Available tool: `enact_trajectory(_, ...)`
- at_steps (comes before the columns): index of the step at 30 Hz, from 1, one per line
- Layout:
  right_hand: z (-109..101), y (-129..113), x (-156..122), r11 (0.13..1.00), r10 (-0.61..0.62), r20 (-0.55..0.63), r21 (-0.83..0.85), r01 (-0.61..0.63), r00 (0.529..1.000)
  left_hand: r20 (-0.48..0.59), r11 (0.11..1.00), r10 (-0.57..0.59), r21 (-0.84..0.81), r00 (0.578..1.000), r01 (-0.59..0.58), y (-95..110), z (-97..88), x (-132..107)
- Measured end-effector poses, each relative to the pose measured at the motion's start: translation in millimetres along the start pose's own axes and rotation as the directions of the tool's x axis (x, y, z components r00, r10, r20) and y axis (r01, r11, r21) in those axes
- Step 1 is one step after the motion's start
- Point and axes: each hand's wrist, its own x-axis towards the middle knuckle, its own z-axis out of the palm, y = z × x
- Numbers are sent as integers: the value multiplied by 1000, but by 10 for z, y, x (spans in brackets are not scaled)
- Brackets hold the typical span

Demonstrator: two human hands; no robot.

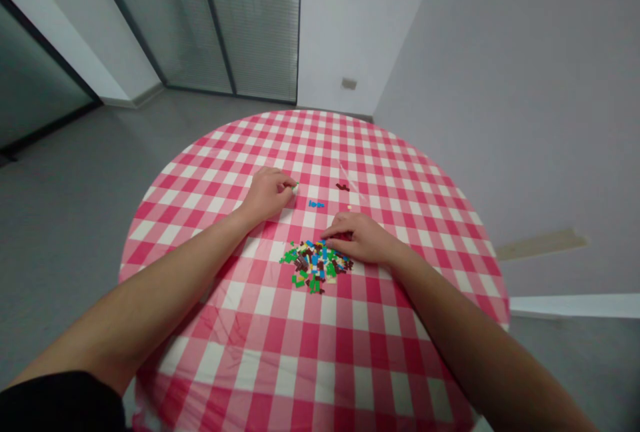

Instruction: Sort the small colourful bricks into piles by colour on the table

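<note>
My left hand is over the left-middle of the table, thumb and forefinger pinched on a small green brick. Only a sliver of that brick shows past the fingertips. At the upper right edge of a pile of small mixed bricks, my right hand rests low, thumb and forefinger slightly apart at the bricks. The pile mixes green, blue, brown, yellow and white pieces. Between my hands lies a short row of blue bricks. Farther back is a small group of brown bricks.
A pink-and-white checked cloth covers the round table. Near my right hand lies a tiny pale piece. Beyond the table stand a glass partition with blinds and a white wall with a socket.
</note>
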Motion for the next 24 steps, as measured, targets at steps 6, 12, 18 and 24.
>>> enact_trajectory(6,9,-27,4,997,3,54,-72,1,999,46,990,117,-89,992,-113,107,-5,-51)
enact_trajectory(12,13,-25,3,997,7,45,-73,-4,999,75,982,162,-114,984,-153,149,-15,-61)
enact_trajectory(18,12,-46,4,999,-11,10,-34,11,1000,96,980,167,-125,981,-154,157,-8,-60)
enact_trajectory(24,48,-26,19,993,103,-143,77,-92,984,113,955,236,-209,965,-209,237,-17,-90)
